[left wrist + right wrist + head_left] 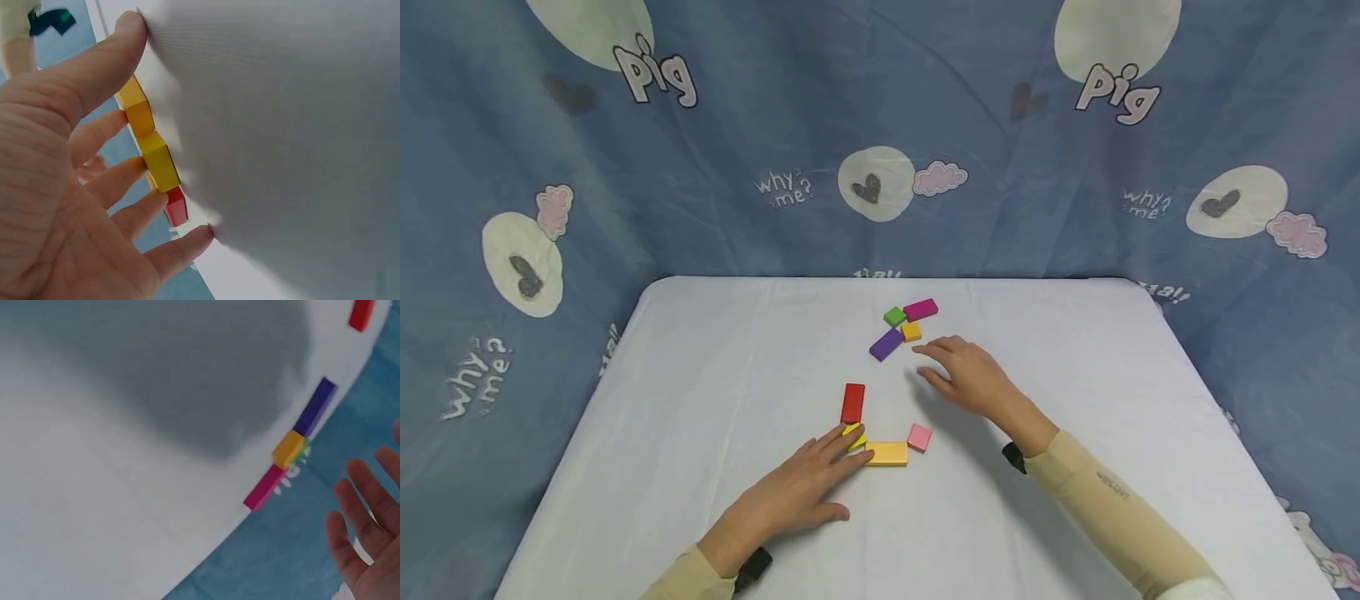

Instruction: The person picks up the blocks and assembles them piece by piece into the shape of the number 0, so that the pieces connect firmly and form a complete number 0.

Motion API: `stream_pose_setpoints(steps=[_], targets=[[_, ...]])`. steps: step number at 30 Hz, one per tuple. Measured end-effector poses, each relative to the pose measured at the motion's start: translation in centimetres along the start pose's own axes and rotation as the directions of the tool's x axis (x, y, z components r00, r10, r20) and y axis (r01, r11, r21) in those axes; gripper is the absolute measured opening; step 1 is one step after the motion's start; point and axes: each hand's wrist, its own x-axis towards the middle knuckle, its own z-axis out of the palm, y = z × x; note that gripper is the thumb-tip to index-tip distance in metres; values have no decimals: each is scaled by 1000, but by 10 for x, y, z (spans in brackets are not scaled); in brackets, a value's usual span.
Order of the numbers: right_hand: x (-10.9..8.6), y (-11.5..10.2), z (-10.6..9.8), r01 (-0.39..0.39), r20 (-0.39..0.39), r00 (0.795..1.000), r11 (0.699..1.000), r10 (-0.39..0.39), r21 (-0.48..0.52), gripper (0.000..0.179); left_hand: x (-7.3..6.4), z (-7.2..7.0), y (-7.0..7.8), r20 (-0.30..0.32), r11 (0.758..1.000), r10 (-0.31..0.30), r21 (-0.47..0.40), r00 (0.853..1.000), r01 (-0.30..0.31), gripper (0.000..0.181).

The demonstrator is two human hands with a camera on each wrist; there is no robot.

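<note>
My left hand (pixel 797 487) is spread low over the table, its fingertips right at the yellow block (pixel 159 161) and the end of the orange-yellow bar (pixel 887 454). The yellow block is partly covered by fingers in the head view. A red bar (pixel 853 403) meets it at the far side, and a pink block (pixel 920 437) sits at the bar's right end. With nothing between its fingers, my right hand (pixel 973 375) hovers beside a purple bar (pixel 887 344), a small amber block (pixel 912 332), a green block (pixel 895 317) and a magenta bar (pixel 921 310).
A white cloth covers the table (pixel 737 358), and both block groups lie near its middle. Behind and around it hangs a blue printed curtain (pixel 730 225). Dark straps show at both wrists.
</note>
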Motion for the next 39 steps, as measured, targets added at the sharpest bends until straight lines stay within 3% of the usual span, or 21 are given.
stream_pose_setpoints(steps=[8,12,18,24,30,39], targets=[[50,-1,17,44,154,988,995,-29,-90,41,3,2,-1,2,1000,2,4,1000,-2,78],[68,-3,26,37,226,974,985,2,-171,41,2,2,0,0,1000,2,-5,1000,-2,78],[84,-8,40,42,328,943,958,56,-284,40,0,3,1,-12,1000,16,3,1000,-16,76],[90,-13,46,110,383,923,922,44,-372,38,-1,3,0,-11,1000,13,3,1000,-13,77],[91,-15,47,148,361,932,901,10,-408,37,-2,2,-1,-17,1000,13,15,1000,-13,78],[92,-16,46,243,263,955,877,-140,-415,33,-2,1,-3,-28,999,19,31,999,-18,78]])
